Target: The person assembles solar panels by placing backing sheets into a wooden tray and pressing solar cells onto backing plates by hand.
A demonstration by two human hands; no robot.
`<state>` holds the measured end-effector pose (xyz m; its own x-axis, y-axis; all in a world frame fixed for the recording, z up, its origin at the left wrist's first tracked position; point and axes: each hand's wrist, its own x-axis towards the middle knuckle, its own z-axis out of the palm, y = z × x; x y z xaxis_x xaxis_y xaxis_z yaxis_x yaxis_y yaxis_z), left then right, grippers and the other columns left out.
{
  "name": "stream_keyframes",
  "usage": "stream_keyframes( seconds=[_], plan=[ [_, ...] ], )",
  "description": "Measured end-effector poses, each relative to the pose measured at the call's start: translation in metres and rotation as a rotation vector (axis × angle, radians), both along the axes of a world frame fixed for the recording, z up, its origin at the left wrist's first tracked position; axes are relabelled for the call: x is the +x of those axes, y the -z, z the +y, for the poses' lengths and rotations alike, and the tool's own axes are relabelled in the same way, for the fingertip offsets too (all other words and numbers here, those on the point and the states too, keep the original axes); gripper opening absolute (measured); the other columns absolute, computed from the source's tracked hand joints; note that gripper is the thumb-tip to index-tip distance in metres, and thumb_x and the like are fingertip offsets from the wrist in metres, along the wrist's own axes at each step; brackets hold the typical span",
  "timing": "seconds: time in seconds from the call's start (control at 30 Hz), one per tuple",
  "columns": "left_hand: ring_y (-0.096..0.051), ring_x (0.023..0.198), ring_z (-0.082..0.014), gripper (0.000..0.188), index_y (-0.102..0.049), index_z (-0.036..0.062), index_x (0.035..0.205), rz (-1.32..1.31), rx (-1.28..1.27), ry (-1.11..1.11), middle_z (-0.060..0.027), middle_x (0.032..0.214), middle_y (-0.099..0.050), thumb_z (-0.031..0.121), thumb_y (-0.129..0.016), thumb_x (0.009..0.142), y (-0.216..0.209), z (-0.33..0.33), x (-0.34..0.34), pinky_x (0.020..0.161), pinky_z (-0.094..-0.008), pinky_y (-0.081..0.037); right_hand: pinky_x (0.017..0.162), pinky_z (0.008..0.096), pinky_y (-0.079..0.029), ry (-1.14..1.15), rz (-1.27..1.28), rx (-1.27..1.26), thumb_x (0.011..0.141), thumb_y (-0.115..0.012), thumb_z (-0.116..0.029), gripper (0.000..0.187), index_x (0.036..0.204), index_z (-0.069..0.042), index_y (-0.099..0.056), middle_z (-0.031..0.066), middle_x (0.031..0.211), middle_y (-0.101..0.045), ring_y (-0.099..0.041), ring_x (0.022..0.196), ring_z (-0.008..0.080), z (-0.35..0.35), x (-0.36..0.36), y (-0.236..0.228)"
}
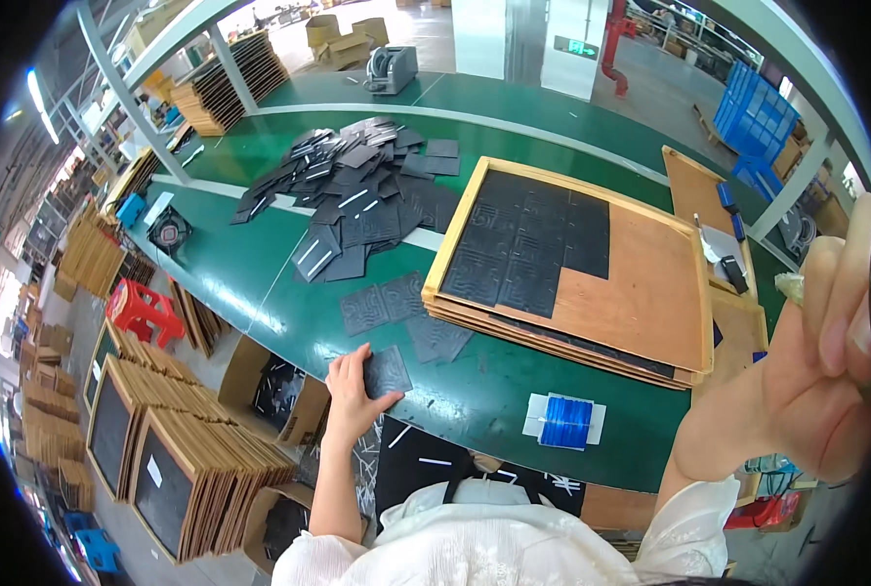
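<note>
The tray [641,293] right of centre is part tiled, part bare; a heap [352,181] lies upper left. Left hand [352,396]: fingers pinching a tile [389,369]; right hand [816,361]: cannot tell.

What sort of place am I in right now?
Most likely a factory workshop: there's a long green workbench with a heap of black square panels, and stacked wood-framed trays standing on the floor.

Bright, lit tube [35,91] upper left, glare on green table [269,262] (whitish), bent edges
</note>
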<state>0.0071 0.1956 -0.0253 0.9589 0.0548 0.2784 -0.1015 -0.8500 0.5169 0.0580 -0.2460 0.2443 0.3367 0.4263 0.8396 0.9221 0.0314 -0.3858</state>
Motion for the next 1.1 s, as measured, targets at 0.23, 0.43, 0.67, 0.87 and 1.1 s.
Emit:
stream_keyframes(
  seconds=[0.23,0.43,0.67,0.87,1.1],
  plan=[
    [-0.047,0.114,-0.0343,0.098,-0.042,0.0005,0.139,-0.070,0.008,-0.014,-0.0141,0.118,-0.054,0.026,-0.091,0.058,0.000,-0.011,0.010,0.101,-0.0474,-0.036,0.051,0.0209,-0.041,0.040,0.223,0.098,0.087,-0.074,-0.014,0.024,0.103,0.000,-0.062,0.0068,0.081,-0.065,-0.055,0.062,0.0102,0.024,-0.022,0.023],
    [-0.051,0.112,-0.0350,0.110,-0.034,-0.0004,0.144,-0.203,-0.098,0.109,-0.0168,0.118,-0.053,0.019,-0.094,0.053,-0.031,-0.051,-0.005,0.101,-0.0459,-0.040,0.050,0.0204,-0.043,0.063,0.344,0.161,0.087,-0.073,-0.009,0.022,0.104,0.000,-0.063,0.0068,0.080,-0.068,-0.058,0.062,0.0096,0.111,-0.014,0.027],
    [-0.053,0.112,-0.0345,0.112,-0.033,-0.0017,0.144,-0.432,-0.293,0.363,-0.0194,0.125,-0.051,0.019,-0.095,0.052,-0.056,-0.112,-0.006,0.098,-0.0445,-0.045,0.054,0.0200,-0.041,0.285,0.764,-0.198,0.071,-0.090,-0.008,0.037,0.098,-0.002,-0.065,0.0004,0.076,-0.065,-0.050,0.060,0.0021,0.125,-0.039,0.164],
    [-0.040,0.136,-0.0341,0.111,-0.021,0.0057,0.157,0.075,-1.368,0.469,-0.0163,0.153,-0.032,0.015,-0.086,0.068,-0.042,-0.151,-0.009,0.107,-0.0466,-0.041,0.054,0.0245,-0.045,0.614,0.616,-0.088,0.074,-0.081,-0.001,0.026,0.089,-0.003,-0.061,0.0052,0.068,-0.059,-0.058,0.060,0.0102,0.121,-0.060,0.185],
    [-0.051,0.132,-0.0364,0.083,-0.025,0.0114,0.157,0.805,-1.743,0.481,-0.0180,0.148,-0.046,0.069,-0.037,0.098,-0.057,-0.171,-0.011,0.107,-0.0513,-0.045,0.059,0.0337,-0.052,0.432,0.439,-0.406,0.069,-0.086,-0.032,0.046,0.101,-0.008,-0.062,0.0057,0.085,-0.064,-0.067,0.074,0.0238,0.113,-0.071,0.181]
  ],
)
